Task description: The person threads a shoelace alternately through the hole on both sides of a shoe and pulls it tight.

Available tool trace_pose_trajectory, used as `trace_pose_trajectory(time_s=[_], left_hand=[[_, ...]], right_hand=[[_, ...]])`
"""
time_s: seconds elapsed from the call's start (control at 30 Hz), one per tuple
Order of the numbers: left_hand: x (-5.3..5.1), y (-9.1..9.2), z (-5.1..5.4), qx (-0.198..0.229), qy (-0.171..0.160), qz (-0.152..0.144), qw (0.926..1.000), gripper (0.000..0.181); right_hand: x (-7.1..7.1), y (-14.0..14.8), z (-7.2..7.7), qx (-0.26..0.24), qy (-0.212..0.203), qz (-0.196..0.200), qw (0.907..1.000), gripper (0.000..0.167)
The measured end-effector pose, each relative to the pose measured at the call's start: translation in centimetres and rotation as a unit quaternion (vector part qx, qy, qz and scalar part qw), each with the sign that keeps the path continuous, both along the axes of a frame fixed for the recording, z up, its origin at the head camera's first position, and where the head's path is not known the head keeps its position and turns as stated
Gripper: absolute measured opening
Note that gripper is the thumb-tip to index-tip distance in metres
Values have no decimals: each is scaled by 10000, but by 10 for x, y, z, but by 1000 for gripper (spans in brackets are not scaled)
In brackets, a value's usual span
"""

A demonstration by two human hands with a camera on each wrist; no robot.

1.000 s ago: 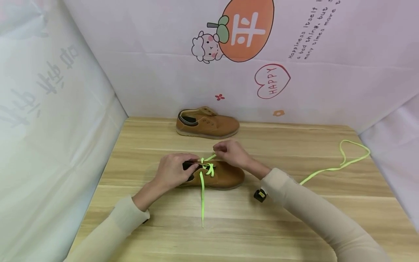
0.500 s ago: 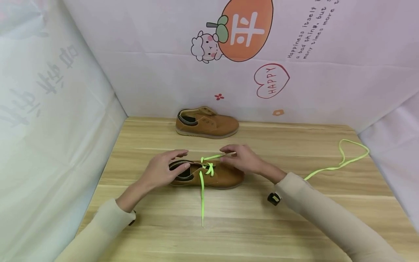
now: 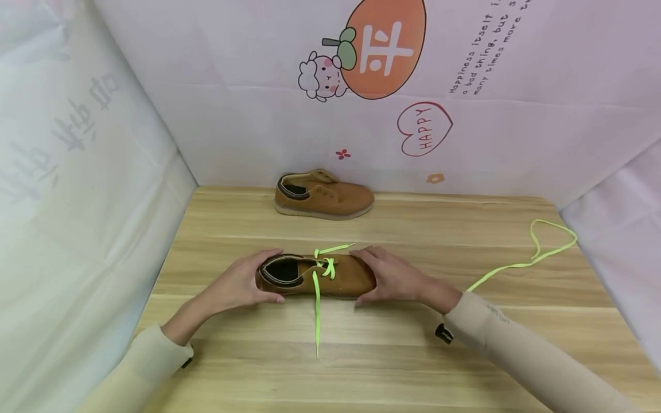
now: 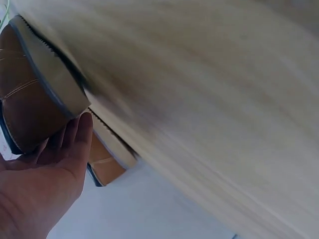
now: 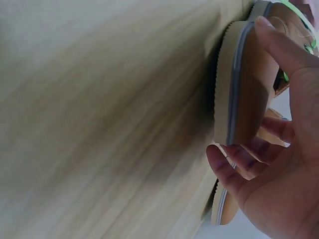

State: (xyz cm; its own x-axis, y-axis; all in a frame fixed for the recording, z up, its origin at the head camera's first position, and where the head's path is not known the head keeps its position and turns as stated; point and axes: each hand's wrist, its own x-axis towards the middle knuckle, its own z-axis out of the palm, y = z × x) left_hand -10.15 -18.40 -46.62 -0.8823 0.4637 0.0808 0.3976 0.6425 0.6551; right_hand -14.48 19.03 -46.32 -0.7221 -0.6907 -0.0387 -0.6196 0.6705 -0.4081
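A brown leather shoe (image 3: 341, 275) with a black-lined opening lies on the wooden table, toe to the right. Neon-green shoelace (image 3: 329, 268) crosses its front eyelets; one loose end hangs toward the front, and a shorter one points to the far right. My left hand (image 3: 238, 284) cups the heel, thumb on the near side and fingers on the far side. At the toe, my right hand (image 3: 396, 276) holds the shoe between thumb and fingers. The right wrist view shows that thumb (image 5: 279, 45) along the shoe's side; the left wrist view shows fingers (image 4: 79, 139) behind the heel.
A second brown shoe (image 3: 330, 198), with no lace in its eyelets, stands at the table's back edge. Another green lace (image 3: 516, 265) lies loosely looped on the right, partly behind the right sleeve. White printed cloth (image 3: 248, 115) walls the back and sides.
My right hand has let go of the lace end and come round the toe. From the shoe's opening, my left hand has moved back to the heel.
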Motion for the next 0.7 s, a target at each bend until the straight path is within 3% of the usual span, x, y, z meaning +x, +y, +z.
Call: trace_pose_trajectory(time_s=[0.33, 0.7], left_hand=[[-2, -1, -10, 54, 35, 173, 9998, 91], [-4, 8, -11, -68, 180, 298, 9994, 83]], right_hand=[[2, 2, -9, -263, 462, 39, 9986, 103], [-6, 8, -10, -389, 318, 92, 9987, 96]])
